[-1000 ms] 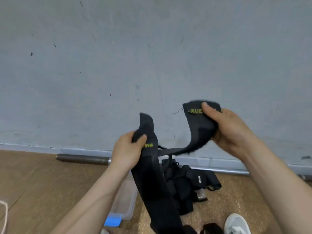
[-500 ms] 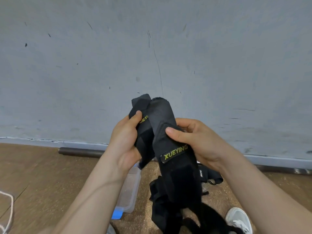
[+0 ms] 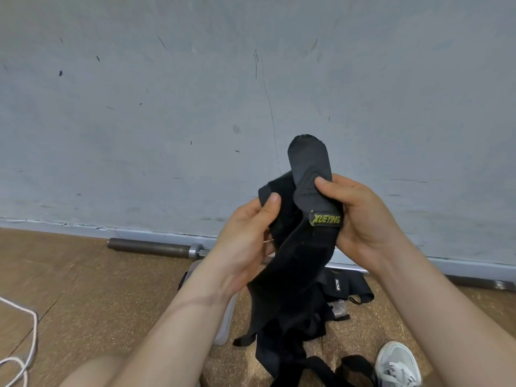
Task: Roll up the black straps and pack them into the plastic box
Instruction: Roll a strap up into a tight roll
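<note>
I hold a black strap (image 3: 303,258) with a yellow XUEYING label up in front of the wall. My right hand (image 3: 360,219) grips its rounded grey end, thumb pressed on the front. My left hand (image 3: 245,236) pinches the other black end just beside it, thumb on top. The rest of the strap hangs down toward the floor. More black straps (image 3: 343,286) lie in a heap on the floor below my hands. The clear plastic box (image 3: 227,317) sits on the floor, mostly hidden behind my left forearm.
A metal barbell (image 3: 150,247) lies along the base of the grey wall. A white cord (image 3: 30,331) curls on the wooden floor at lower left. A white sneaker (image 3: 398,364) shows at lower right.
The two strap ends, held apart a second ago, have come together side by side. My right hand has shifted its grip and the label now sits lower against my right palm.
</note>
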Demonstrator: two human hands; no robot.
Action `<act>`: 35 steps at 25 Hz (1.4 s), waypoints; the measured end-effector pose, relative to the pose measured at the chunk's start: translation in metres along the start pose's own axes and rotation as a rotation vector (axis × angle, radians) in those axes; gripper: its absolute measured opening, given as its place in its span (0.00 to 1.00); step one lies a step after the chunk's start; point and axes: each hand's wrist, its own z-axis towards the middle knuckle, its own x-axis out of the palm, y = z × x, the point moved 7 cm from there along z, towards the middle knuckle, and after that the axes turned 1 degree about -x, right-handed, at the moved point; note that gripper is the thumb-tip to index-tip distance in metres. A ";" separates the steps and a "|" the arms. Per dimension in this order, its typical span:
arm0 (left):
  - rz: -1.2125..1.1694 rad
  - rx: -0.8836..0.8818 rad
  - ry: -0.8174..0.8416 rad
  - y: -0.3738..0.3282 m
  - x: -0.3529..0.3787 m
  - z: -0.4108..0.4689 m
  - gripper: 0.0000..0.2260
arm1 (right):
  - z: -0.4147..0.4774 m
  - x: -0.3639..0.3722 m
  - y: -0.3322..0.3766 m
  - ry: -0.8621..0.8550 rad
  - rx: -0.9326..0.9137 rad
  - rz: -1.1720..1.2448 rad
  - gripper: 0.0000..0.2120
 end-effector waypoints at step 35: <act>-0.079 0.157 -0.462 -0.014 -0.061 0.004 0.08 | -0.004 0.026 -0.010 0.110 -0.218 -0.538 0.12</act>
